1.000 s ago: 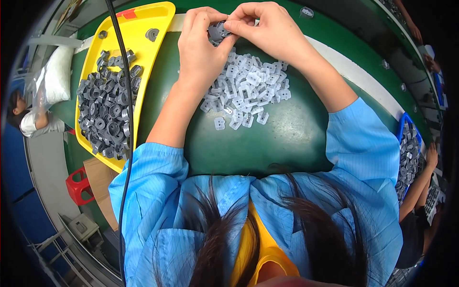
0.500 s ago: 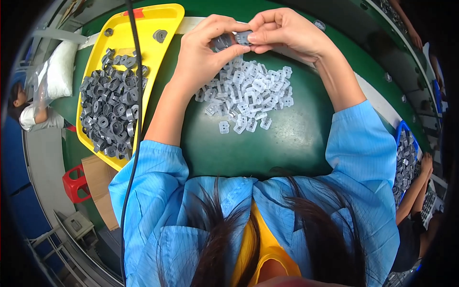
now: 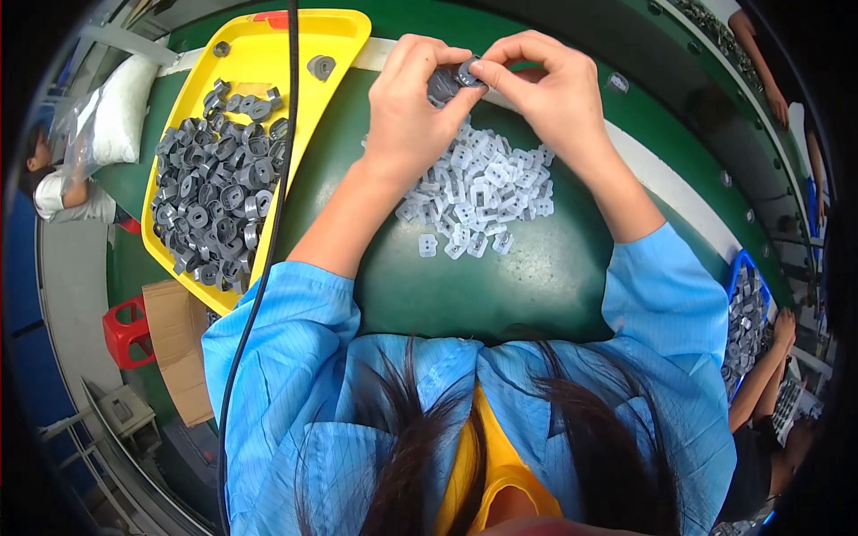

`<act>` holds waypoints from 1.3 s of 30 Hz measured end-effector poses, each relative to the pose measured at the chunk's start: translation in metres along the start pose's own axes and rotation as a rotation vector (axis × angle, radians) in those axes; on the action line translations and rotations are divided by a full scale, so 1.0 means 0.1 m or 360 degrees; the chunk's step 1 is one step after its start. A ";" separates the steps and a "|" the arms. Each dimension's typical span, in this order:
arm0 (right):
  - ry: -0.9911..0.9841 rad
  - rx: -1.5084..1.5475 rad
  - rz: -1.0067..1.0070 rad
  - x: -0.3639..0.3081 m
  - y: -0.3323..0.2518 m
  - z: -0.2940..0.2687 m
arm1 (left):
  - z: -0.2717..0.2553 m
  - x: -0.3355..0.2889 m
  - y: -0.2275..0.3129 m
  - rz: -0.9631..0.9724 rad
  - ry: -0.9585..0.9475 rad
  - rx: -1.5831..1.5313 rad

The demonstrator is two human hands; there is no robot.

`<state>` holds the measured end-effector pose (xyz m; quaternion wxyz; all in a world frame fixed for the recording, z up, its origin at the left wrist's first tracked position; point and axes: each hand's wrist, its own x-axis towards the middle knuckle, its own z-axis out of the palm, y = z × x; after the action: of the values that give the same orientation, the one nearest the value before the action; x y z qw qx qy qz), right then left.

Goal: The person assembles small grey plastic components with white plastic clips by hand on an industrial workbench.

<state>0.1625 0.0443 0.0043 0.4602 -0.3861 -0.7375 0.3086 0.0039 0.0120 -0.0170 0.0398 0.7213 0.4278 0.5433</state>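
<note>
As both hands (image 3: 409, 112) (image 3: 563, 98) pinch grey parts (image 3: 442, 87), the green tabletop (image 3: 483, 290) neighbours a red stool (image 3: 114, 336).

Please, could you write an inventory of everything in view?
Held grey parts: at least two, dark grey, top centre
Table: one, green, centre
Clear pieces: many, translucent, heaped on the table
Yellow tray: one, yellow, left
Loose grey parts: many, grey, in the tray
Cable: one, black, left of centre
Bag: one, white, far left
Stool: one, red, lower left
Cardboard: one, brown, beside the stool
Blue bin: one, blue, right side
Binned parts: many, grey, inside it
Co-workers: at least two, white or dark clothes, left and right edges
Jacket: one, blue, lower centre
Hair: several locks, dark, over the jacket
Left hand: one, bare, top centre
Right hand: one, bare, top centre
</note>
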 end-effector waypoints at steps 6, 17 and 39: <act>-0.0136 0.0266 0.0331 0.01 0.05 0.01 | 0.00 -0.02 -0.02 0.0061 0.0065 0.0097; -0.0708 0.0835 0.0775 0.13 0.18 -0.21 | -0.05 0.02 -0.11 0.0143 -0.0151 -0.0162; -0.0536 0.1343 0.0631 0.09 -0.02 -0.12 | 0.32 0.13 -0.26 0.0925 0.0608 -0.0812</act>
<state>0.1699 0.0524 0.0145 0.3832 -0.2438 -0.5247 0.7200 0.0158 0.0500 -0.0337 -0.0179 0.6653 0.0584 0.7441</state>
